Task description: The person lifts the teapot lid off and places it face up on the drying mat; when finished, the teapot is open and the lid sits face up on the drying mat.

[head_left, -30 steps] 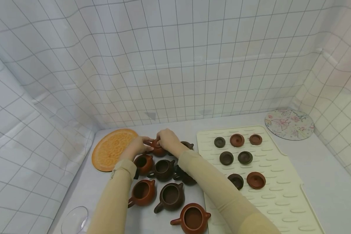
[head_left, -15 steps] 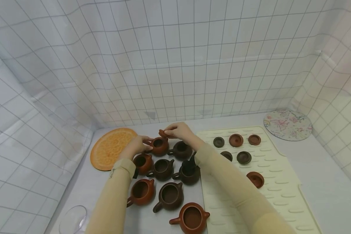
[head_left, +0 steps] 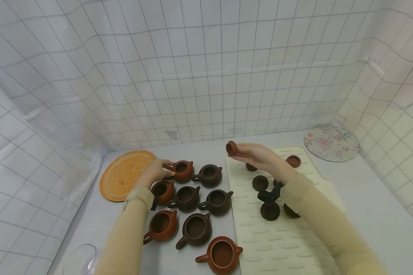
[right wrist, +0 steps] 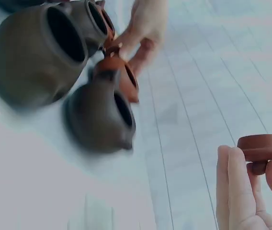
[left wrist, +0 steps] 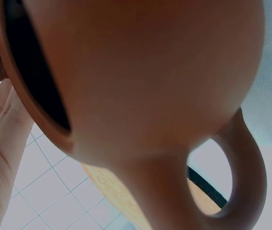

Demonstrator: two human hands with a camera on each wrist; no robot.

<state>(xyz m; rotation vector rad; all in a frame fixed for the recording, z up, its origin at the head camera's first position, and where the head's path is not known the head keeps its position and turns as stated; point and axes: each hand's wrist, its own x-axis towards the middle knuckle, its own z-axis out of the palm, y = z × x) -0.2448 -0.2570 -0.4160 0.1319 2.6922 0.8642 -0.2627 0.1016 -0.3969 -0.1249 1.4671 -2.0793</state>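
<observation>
My right hand pinches a small reddish-brown teapot lid in the air above the mat's back left corner. In the right wrist view this lid has its knob pointing down, held between thumb and fingers. My left hand is at the back left, its thumb and fingers around the handle of a red clay teapot with an uncovered mouth. Close below the left wrist stands another red teapot, which fills most of the left wrist view. A dark brown teapot is right of the gripped one.
Several more lidless teapots stand in rows in front, the nearest a red teapot. A cream ridged mat at right bears several lids, including a dark lid. Round boards lie behind: an orange one and a floral one.
My right hand has lifted the lid off the back left red teapot and carried it right, over to the mat's corner. The left hand has stayed at that teapot.
</observation>
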